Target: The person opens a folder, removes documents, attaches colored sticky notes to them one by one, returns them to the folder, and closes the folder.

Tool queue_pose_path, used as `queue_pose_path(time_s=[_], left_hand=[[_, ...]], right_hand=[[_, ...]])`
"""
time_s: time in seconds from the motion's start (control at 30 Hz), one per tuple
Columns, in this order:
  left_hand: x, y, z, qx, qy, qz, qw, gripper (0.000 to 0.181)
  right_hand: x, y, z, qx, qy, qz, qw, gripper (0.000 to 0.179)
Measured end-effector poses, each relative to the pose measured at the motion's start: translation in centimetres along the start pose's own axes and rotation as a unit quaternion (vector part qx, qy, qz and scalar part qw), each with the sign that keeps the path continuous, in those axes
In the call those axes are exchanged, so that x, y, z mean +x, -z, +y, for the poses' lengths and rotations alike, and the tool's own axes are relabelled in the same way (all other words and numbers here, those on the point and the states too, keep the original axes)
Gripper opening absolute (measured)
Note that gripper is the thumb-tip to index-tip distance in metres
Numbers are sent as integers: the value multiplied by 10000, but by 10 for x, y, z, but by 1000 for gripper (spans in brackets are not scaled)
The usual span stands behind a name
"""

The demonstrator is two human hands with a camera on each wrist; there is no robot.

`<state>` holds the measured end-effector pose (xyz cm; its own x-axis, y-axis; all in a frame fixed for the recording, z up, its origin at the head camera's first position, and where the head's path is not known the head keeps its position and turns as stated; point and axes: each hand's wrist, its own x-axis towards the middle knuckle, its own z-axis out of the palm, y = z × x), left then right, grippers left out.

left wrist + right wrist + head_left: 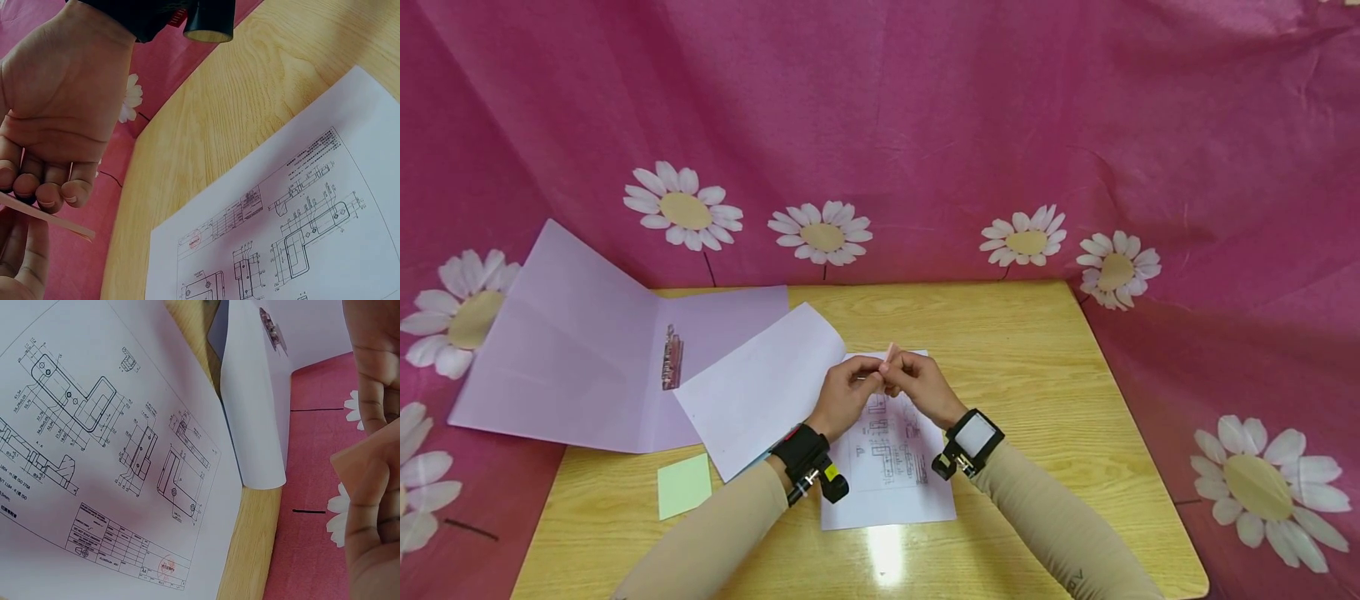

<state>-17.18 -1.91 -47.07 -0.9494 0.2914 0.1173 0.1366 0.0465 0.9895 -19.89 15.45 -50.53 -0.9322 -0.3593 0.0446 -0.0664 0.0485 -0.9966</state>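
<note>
Over the top of a sheet with technical drawings (pixel 887 504), both hands meet at a small pink sticky note pad (pixel 891 352). The left hand (pixel 841 398) pinches it from the left with fingers bent. From the other side, the right hand (pixel 927 390) grips it between thumb and fingers. Its thin layered edge shows in the left wrist view, where the pad (pixel 59 223) lies between the fingertips of the two hands. A flat pink face of the pad (pixel 359 461) appears in the right wrist view. Fingers hide most of it in the head view.
A lilac ring binder (pixel 580 342) lies spread at the left, its metal ring clip (pixel 672 360) exposed. A blank white sheet (pixel 767 387) with a curled edge overlaps it. Beside that sheet is a green sticky note pad (pixel 685 486). Pink flowered cloth (pixel 910 125) hangs behind the wooden table (pixel 1037 367).
</note>
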Motion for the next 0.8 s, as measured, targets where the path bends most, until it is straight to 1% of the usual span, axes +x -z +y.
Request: queue_pose_path(time_s=[0.3, 0.47, 0.53, 0.6, 0.63, 0.7, 0.8], left_hand=[[-2, 1, 0, 174, 133, 104, 9997, 22], [-1, 1, -2, 63, 234, 64, 9997, 23], [0, 0, -11, -50, 263, 32, 9996, 23], [2, -1, -22, -68, 228, 56, 9997, 23], [3, -2, -26, 1, 164, 87, 9998, 22], [4, -3, -37, 231, 48, 164, 9996, 22], [3, -5, -43, 723, -219, 309, 9967, 19]], right_hand=[[0, 1, 0, 25, -165, -181, 9997, 24], [-4, -4, -17, -98, -182, -173, 9996, 25], [-6, -7, -24, -271, -123, -133, 9995, 24], [-7, -8, -27, -401, -114, -114, 9991, 23], [-7, -8, -27, -463, -114, -103, 9988, 23], [-5, -7, -20, -569, -117, -81, 9983, 23], [-1, -5, -6, -755, -115, -53, 9971, 24]])
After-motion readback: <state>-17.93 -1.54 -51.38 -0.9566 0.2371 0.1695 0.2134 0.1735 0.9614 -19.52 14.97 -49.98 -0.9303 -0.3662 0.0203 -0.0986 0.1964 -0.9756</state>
